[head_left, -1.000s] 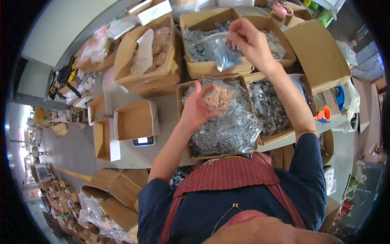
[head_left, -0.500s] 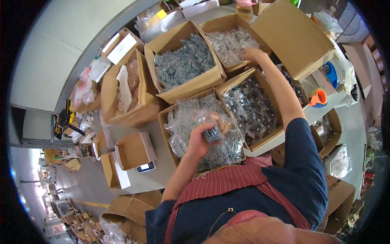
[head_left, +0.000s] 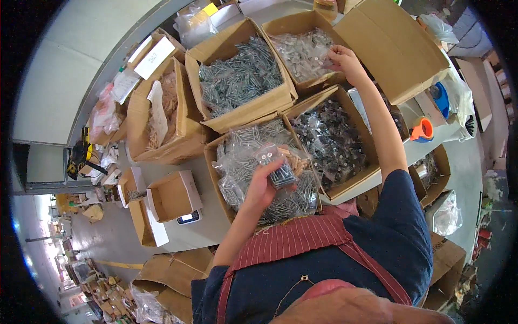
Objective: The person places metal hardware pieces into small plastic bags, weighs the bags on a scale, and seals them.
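My left hand (head_left: 261, 189) is closed around several small clear plastic bags (head_left: 281, 174). Dark screws, white round pieces and tan wooden dowels show through them. Under it stands an open carton of bagged silver screws (head_left: 237, 156). At the far box of small clear bags (head_left: 305, 48), my right hand (head_left: 345, 60) has its fingers pinched together over the contents. What they grip is too small to make out. Between my arms sits a carton of bags with dark parts (head_left: 329, 135). Left of the far box is a carton of loose-looking grey-blue screws or plugs (head_left: 240, 75).
A carton of tan dowels (head_left: 164, 108) stands at the left. Nearer are small open boxes (head_left: 171, 198) and a scale (head_left: 189, 218). A raised cardboard flap (head_left: 391, 48), an orange tape roll (head_left: 422, 129) and a blue one (head_left: 440, 100) lie to the right.
My right hand has lifted from down among the clear bags, and its fingers now show, pinched. My left hand keeps its bags over the screw carton. The view has shifted slightly.
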`<action>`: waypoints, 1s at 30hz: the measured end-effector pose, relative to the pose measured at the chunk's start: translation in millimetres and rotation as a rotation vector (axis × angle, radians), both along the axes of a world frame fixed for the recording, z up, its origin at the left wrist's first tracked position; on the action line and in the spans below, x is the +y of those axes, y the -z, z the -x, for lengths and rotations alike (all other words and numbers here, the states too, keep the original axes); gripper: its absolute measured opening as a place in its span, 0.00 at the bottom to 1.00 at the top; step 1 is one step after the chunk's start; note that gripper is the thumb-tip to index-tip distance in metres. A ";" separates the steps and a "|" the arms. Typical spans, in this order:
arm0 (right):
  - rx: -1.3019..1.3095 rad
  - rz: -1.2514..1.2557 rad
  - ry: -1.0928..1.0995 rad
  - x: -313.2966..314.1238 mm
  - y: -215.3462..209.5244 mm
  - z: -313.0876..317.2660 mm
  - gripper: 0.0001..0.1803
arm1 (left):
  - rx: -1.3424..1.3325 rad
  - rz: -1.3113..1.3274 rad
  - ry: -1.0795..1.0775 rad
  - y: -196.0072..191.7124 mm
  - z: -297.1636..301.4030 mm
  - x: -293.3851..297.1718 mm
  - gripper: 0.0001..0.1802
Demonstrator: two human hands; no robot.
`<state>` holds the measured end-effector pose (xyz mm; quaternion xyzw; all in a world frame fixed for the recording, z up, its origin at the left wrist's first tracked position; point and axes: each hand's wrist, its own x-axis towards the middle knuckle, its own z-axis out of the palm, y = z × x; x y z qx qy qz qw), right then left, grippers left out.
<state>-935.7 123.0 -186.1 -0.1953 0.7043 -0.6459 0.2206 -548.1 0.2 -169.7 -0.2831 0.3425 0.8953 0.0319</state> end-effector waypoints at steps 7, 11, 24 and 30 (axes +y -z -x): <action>-0.323 0.287 -0.055 30.2 -60.2 -93.2 0.17 | 0.041 0.103 0.005 -12.6 2.4 9.0 0.23; -0.276 0.298 -0.169 45.3 -85.7 -150.5 0.17 | 0.119 0.211 0.108 -12.1 2.9 12.5 0.28; 0.219 0.220 -0.534 84.2 -98.7 -271.5 0.08 | 0.334 -0.086 0.202 -50.3 4.7 31.4 0.30; -0.067 0.552 -0.299 109.5 -70.2 -220.8 0.06 | 0.352 0.046 0.033 -47.5 -12.2 35.6 0.31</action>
